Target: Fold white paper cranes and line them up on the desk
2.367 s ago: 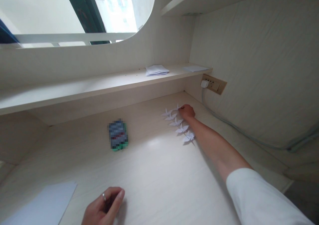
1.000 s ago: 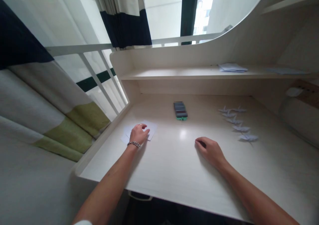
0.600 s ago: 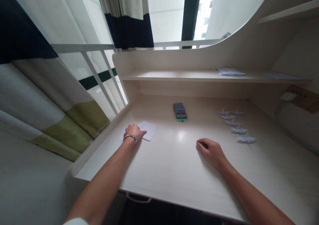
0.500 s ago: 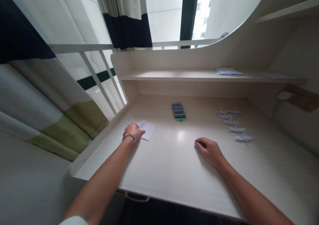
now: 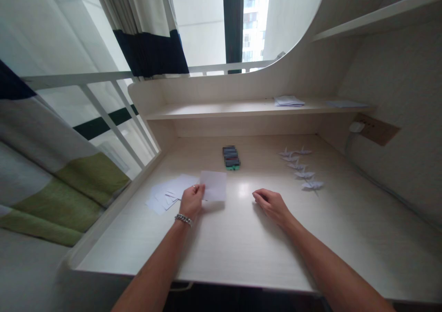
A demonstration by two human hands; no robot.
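Between the thumb and fingers of my left hand (image 5: pixel 192 200) is a square sheet of white paper (image 5: pixel 214 186), raised a little above the desk. Several loose white sheets (image 5: pixel 165 194) lie fanned out to the left of that hand. My right hand (image 5: pixel 271 205) rests on the desk with its fingers curled and closed, and nothing shows in them. Right of it, several folded white paper cranes (image 5: pixel 304 175) stand in a slanting row.
A pixelated dark object with a green end (image 5: pixel 231 158) lies near the middle back of the desk (image 5: pixel 221 247). Folded papers (image 5: pixel 289 101) sit on the shelf (image 5: pixel 214 108) above. On the right wall a socket (image 5: pixel 378 129) has a plug and cable.
My left hand has lifted one sheet from the pile and brought it to the right. The right hand stays on the desk, while the whole view has shifted.
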